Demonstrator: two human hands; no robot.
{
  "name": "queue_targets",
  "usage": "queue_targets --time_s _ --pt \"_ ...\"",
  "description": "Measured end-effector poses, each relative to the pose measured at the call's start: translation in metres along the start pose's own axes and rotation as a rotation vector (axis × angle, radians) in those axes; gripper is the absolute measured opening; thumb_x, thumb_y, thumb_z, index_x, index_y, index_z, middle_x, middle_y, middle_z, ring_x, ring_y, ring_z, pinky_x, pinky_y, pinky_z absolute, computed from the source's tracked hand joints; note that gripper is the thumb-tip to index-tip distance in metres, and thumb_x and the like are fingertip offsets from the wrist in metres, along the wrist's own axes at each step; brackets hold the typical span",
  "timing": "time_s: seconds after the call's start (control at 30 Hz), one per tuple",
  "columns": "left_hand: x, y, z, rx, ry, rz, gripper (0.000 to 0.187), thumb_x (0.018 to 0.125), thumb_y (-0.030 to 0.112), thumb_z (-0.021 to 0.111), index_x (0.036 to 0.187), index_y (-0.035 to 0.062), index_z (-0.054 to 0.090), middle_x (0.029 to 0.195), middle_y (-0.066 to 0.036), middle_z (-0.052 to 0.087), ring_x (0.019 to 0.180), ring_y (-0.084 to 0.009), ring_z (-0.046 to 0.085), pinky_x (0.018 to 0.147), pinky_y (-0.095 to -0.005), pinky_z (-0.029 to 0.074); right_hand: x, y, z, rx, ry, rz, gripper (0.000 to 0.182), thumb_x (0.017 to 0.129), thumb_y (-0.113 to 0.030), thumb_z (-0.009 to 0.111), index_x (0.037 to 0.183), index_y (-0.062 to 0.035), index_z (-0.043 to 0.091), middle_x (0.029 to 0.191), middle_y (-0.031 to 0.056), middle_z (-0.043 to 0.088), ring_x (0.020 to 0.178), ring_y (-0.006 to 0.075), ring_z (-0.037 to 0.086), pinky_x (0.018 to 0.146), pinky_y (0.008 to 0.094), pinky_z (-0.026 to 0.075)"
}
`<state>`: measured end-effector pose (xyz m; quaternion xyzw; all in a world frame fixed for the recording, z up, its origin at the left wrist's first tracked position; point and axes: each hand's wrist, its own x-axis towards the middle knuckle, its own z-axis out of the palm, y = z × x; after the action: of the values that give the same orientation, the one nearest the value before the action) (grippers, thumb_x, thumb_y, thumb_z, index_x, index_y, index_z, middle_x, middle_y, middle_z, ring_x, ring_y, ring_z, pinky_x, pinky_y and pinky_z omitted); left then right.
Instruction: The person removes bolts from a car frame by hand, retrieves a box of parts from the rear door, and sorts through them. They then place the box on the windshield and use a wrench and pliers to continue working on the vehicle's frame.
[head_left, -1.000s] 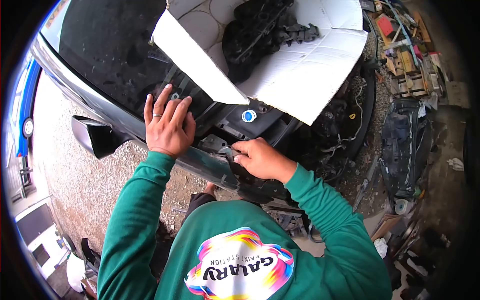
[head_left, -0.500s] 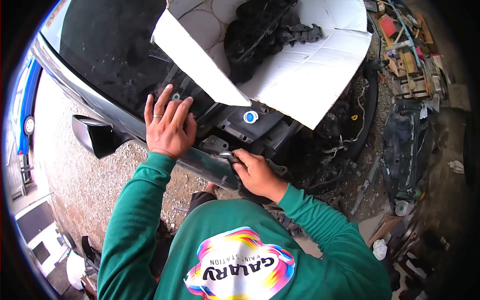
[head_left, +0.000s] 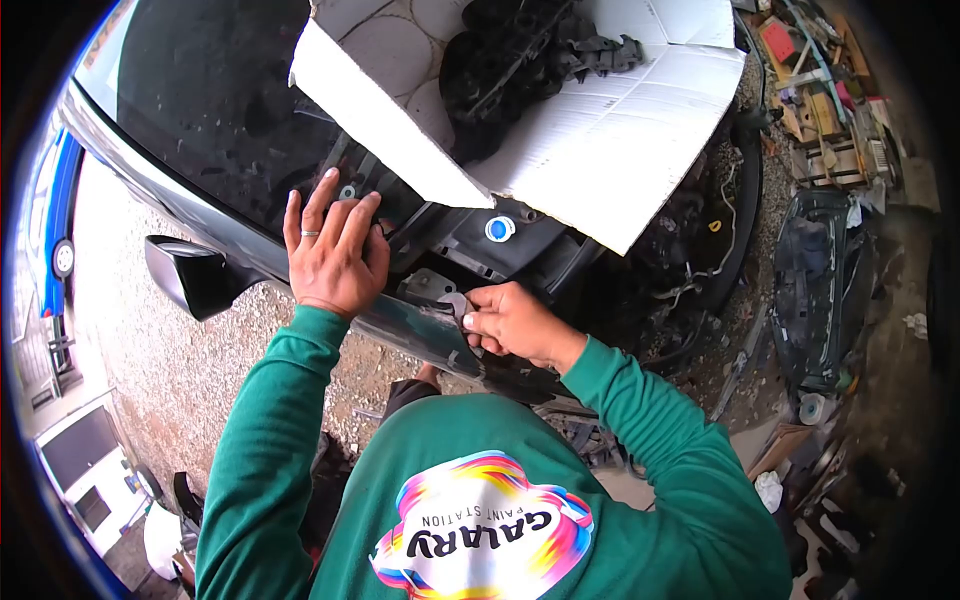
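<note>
**At the fender edge, two hands on the car**

Left of the fingers, a black mirror (head_left: 190, 275) juts from the car's side over the gravel (head_left: 150, 370). The left hand (head_left: 335, 255) lies flat at the base of the windshield (head_left: 200, 100), its fingers (head_left: 322, 200) spread wide and holding nothing; a ring shows on one of them. The fingertips point up toward the glass, and the heel of the hand rests just above the green fender (head_left: 410, 330).

Right of that hand, a small grey pad (head_left: 455, 303) sits on the fender edge, pressed under the fingertips of the right hand (head_left: 515, 325). Those fingers (head_left: 480, 300) are curled in narrow and pinch down on the pad, the thumb below it; what sort of pad it is cannot be told. A pale bracket (head_left: 428, 285) stands just beside the fingertips, between the two hands.

Above the right fingers, a blue cap (head_left: 498, 228) shows in the engine bay, and over it lies a white cardboard sheet (head_left: 620, 140) bearing a black part (head_left: 510, 65). Well to the right of the fingers, another dark car part (head_left: 820, 290) rests on the ground, with scrap wood (head_left: 830, 110) beyond it.
</note>
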<state>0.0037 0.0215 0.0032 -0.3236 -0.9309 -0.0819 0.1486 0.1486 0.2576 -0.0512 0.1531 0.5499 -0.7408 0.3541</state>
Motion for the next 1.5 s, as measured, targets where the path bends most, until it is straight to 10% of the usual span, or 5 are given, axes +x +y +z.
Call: queue_targets --time_s 0.47,0.77,0.97,1.13,1.5 --pt "-0.001 -0.002 0.000 -0.008 0.006 -0.002 0.043 0.094 0.016 0.070 0.136 0.0162 0.075 0.127 -0.006 0.073 0.157 -0.0291 0.049 0.136 -0.0586 0.025 0.000 0.030 0.006 -0.080 0.017 -0.034 0.015 0.116 -0.018 0.057 0.122 -0.0074 0.067 0.095 -0.0027 0.068 0.075 0.0041 0.058 0.065 0.0256 0.051" --pt "-0.002 -0.001 0.000 -0.009 0.001 -0.004 0.044 0.093 0.015 0.070 0.136 0.0165 0.075 0.127 -0.006 0.073 0.157 -0.0294 0.049 0.136 -0.0592 0.024 0.008 0.039 0.033 -0.411 0.425 -0.352 0.039 0.117 -0.033 0.058 0.104 0.0031 0.064 0.093 0.0291 0.068 0.092 0.0555 0.066 0.078 0.0552 0.052" --pt "-0.001 0.000 -0.001 -0.022 0.016 -0.001 0.044 0.092 0.015 0.071 0.136 0.0165 0.075 0.126 -0.007 0.073 0.157 -0.0296 0.050 0.136 -0.0589 0.024 0.015 0.045 0.025 -0.284 0.339 -0.270 0.041 0.117 -0.032 0.056 0.096 0.0025 0.064 0.082 0.0270 0.066 0.082 0.0507 0.066 0.074 0.0539 0.051" --pt "-0.002 -0.001 -0.001 -0.027 0.015 -0.003 0.043 0.092 0.016 0.071 0.135 0.0163 0.075 0.126 -0.007 0.073 0.157 -0.0296 0.050 0.136 -0.0588 0.025 0.010 0.025 0.023 -0.033 0.199 -0.046 0.039 0.120 -0.037 0.054 0.103 -0.0071 0.072 0.083 -0.0045 0.063 0.069 0.0050 0.054 0.062 0.0246 0.048" --pt "-0.003 0.000 -0.001 -0.020 0.016 0.001 0.043 0.092 0.018 0.072 0.135 0.0162 0.075 0.127 -0.007 0.073 0.157 -0.0294 0.049 0.136 -0.0584 0.024 0.005 0.009 0.022 0.161 0.133 0.125 0.040 0.119 -0.042 0.054 0.106 -0.0096 0.073 0.075 -0.0025 0.055 0.057 0.0037 0.042 0.046 0.0230 0.030"
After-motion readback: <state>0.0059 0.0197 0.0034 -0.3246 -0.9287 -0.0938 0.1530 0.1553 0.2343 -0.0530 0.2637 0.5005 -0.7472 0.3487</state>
